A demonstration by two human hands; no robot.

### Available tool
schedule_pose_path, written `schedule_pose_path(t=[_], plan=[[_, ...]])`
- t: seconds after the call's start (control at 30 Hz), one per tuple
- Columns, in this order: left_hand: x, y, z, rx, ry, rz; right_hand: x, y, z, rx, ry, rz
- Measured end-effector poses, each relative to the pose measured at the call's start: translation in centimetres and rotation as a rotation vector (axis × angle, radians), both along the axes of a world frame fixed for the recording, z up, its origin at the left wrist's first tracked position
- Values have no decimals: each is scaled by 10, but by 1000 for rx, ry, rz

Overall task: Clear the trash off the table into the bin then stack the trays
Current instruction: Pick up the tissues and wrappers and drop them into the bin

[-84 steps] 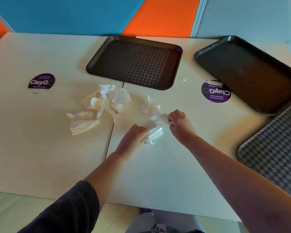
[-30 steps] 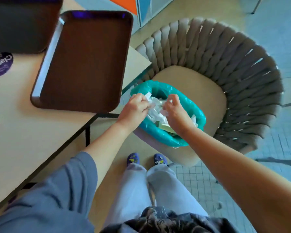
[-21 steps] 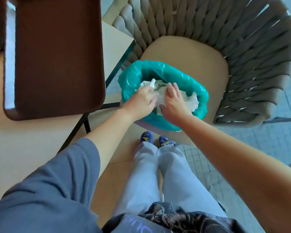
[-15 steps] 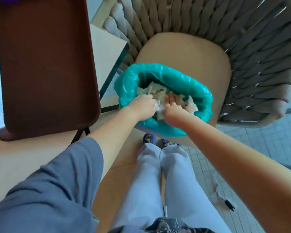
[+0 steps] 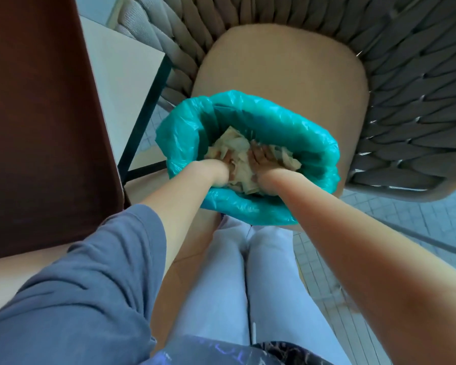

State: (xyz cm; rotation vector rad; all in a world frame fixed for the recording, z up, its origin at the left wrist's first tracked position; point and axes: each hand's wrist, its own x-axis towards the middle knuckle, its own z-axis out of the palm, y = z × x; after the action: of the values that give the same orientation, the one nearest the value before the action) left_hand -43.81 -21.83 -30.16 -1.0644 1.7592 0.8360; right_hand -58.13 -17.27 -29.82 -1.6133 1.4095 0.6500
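The bin with its teal plastic liner stands on a chair seat in front of my knees. Crumpled paper and wrapper trash fills it. Both my hands are down inside the bin, side by side. My left hand and my right hand press on the trash with their fingers spread over it; the fingertips are partly buried in the paper. A dark brown tray lies on the table at the left, near the table's corner.
The chair has a tan seat cushion and a grey woven backrest curving round the bin. The table's black leg runs just left of the bin. Tiled floor shows at the right.
I turned from the table with the wrappers to the bin and put them in. Over the last second both hands sank deeper into the bin, onto the trash.
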Motion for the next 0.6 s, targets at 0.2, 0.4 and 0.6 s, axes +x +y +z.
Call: schedule_pose_path(t=[0.2,0.4,0.6], plan=[[-2,-2,45,-105,119,34,-7,-4,33,-92,0,-41],[2,14,112,-399,312,107,-3,3,86,-353,-103,-39],[25,42,168,-680,401,245,12,11,133,-581,-164,39]])
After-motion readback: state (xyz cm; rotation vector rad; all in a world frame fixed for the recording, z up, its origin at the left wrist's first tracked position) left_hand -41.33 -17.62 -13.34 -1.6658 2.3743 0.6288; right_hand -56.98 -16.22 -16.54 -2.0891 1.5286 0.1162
